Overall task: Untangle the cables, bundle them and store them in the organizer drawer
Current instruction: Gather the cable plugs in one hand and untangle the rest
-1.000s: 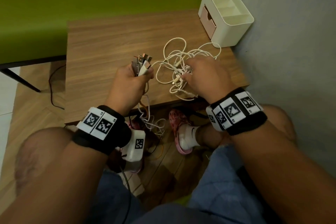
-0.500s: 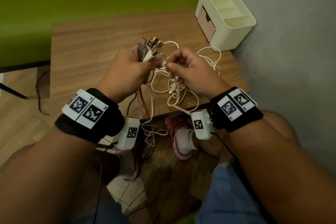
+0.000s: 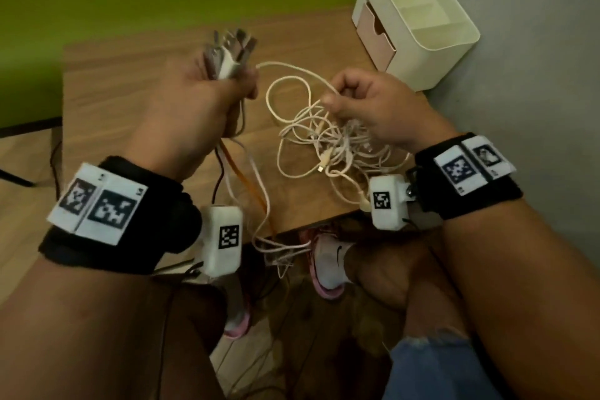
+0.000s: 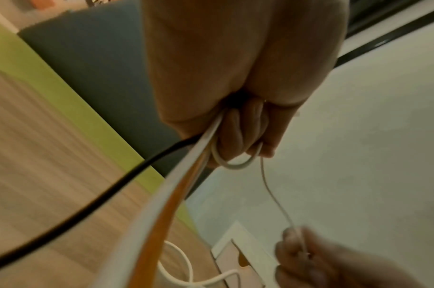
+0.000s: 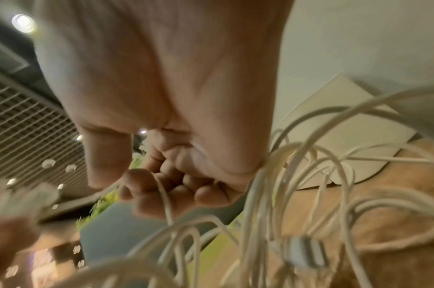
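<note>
My right hand [image 5: 176,136] fills the upper frame, fingers curled, thumb and forefinger pinching one thin white cable [image 5: 164,196]; blurred loops of white cables [image 5: 297,185] hang just below it; a cream organizer [image 5: 346,124] sits behind on the wooden table [image 5: 383,194].

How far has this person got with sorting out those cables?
Early. Done: the left hand grips several gathered plug ends. In hand: the right hand pinches one thin white cable out of the white tangle on the wooden table. Left: bundling, and storing in the cream organizer's pink drawer.
</note>
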Motion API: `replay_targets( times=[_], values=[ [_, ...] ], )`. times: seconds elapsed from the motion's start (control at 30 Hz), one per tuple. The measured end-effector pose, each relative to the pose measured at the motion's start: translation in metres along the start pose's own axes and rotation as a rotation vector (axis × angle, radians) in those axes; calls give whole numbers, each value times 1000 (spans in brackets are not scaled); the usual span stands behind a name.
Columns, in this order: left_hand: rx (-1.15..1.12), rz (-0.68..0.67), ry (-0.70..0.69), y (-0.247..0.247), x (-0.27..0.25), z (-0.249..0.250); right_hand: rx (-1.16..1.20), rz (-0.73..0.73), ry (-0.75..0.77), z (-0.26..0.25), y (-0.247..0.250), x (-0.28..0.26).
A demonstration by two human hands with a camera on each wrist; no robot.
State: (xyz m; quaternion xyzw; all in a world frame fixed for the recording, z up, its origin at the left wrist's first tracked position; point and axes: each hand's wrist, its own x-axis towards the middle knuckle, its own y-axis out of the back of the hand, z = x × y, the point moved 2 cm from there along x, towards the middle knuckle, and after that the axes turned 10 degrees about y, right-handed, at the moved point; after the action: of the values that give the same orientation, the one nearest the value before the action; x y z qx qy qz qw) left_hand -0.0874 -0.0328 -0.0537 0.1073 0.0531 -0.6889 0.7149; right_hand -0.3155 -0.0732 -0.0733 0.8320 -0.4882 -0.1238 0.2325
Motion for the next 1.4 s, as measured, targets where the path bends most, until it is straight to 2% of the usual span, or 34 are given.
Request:
replay_targets(
  times=[0.1, 0.17, 0.2, 0.3, 0.33, 0.4, 0.47, 0.63, 0.73, 0.83, 0.9, 1.0, 1.07, 1.17, 1.2, 1.33, 1.4],
  values=[
    [383, 37, 125, 2, 9, -7, 104, 168, 58, 1, 12, 4],
    [666, 115, 136, -1, 11, -12, 9, 212, 71, 0, 11, 5],
    [722, 182, 99, -2, 12, -13, -83, 189, 78, 0, 7, 7],
    [647, 351, -104, -16, 8, -5, -317, 119, 159, -3, -9, 10],
    [650, 333, -186, -24, 5, -2, -348, 114, 203, -4, -14, 11],
    [657, 200, -300, -42, 1, -2, -344, 115, 270, -9, -19, 10],
    [594, 82, -282, -51, 1, -6, -291, 134, 302, -16, -19, 6],
    [527, -34, -227, -51, 4, -5, -180, 191, 302, -24, -11, -6],
    [416, -5, -213, -46, 1, 0, -157, 78, 179, -19, -8, -10],
    [43, -13, -172, -31, 2, 4, -259, -78, -1, 1, -5, -11],
    [-84, -93, -144, -26, 2, 4, -293, 0, -30, 11, -5, -4],
    [-138, -158, -80, -26, -1, 0, -429, 209, 74, 12, -4, 4],
    [-10, -79, -25, -25, 0, -1, -453, 297, 153, 9, 0, 4],
    [504, 126, 43, -18, 3, -6, -340, 285, 109, 1, 7, 5],
    [614, 169, 51, -17, 3, -6, -311, 270, 96, -2, 8, 7],
    [724, 251, -36, -30, 0, 10, -361, 175, 94, -9, 2, 17],
    [707, 220, -112, -40, 2, 21, -420, 127, 119, -10, -5, 21]
  ],
)
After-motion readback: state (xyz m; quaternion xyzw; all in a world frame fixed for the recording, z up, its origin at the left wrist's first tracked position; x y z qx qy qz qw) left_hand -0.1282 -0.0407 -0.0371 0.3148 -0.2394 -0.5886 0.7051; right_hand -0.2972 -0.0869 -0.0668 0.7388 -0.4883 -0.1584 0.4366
